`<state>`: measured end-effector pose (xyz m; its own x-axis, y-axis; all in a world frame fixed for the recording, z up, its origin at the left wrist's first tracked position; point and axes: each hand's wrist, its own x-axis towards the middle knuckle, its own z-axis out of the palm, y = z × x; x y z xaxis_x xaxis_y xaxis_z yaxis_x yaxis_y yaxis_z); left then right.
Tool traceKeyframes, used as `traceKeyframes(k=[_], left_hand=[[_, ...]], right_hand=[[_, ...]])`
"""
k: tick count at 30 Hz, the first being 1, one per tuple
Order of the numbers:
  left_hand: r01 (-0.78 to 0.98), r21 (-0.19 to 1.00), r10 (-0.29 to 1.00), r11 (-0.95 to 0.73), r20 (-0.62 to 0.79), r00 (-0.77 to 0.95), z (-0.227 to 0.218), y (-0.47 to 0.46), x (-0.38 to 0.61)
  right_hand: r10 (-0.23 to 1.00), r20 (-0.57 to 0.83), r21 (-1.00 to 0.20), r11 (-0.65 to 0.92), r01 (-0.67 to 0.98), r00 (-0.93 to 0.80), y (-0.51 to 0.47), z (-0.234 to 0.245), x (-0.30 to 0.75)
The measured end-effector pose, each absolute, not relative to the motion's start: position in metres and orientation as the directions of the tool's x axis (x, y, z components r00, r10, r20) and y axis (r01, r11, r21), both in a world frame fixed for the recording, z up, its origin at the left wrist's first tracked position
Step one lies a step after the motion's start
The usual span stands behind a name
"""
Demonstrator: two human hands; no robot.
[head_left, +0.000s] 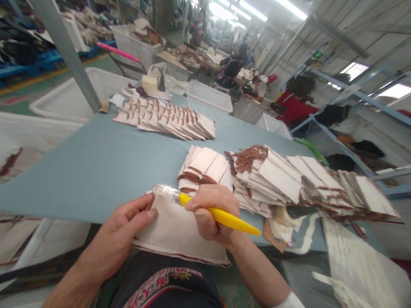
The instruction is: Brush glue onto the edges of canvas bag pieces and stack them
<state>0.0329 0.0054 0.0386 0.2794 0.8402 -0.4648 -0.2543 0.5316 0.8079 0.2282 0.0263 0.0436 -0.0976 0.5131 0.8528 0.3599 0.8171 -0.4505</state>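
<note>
My left hand (130, 229) grips the left edge of a cream piece with brown edging (173, 231), thumb on top and fingers beneath. In my right hand (215, 209) is a yellow-handled brush (237, 220), its handle passing out under the palm to the right. The brush's tip touches the piece's upper left corner, where a white, pasty patch (165, 189) shows. Just beyond the right hand, a stack of similar cream pieces (208, 164) rests on the table. What the piece is for cannot be made out.
The blue-green table (96, 167) carries overlapping rows of cream pieces (167, 117) at the far side and more stacks (279, 175) to the right. Fabric strips (308, 235) hang near its right edge. Plastic bins (210, 96) stand behind; a grey post (69, 55) rises at the left.
</note>
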Motion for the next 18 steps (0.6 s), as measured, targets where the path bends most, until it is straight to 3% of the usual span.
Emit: traceKeyframes(k=[4, 9, 14, 18], left_hand=[[-0.213, 0.836, 0.85, 0.505, -0.439, 0.293, 0.033, 0.01, 0.029], [-0.209, 0.821, 0.826, 0.532, -0.447, 0.344, 0.025, 0.016, 0.026], [-0.239, 0.823, 0.829, 0.515, -0.406, 0.385, 0.027, 0.019, 0.028], [-0.142, 0.914, 0.872, 0.381, -0.304, 0.384, 0.012, 0.022, 0.013]], right_hand=[[0.549, 0.831, -0.485, 0.794, 0.365, -0.091, 0.034, 0.037, 0.228], [0.722, 0.691, -0.633, 0.616, 0.469, -0.016, 0.034, 0.025, 0.228], [0.754, 0.657, -0.591, 0.53, 0.608, -0.018, 0.037, 0.015, 0.224], [0.712, 0.698, -0.562, 0.481, 0.673, 0.074, 0.048, 0.026, 0.232]])
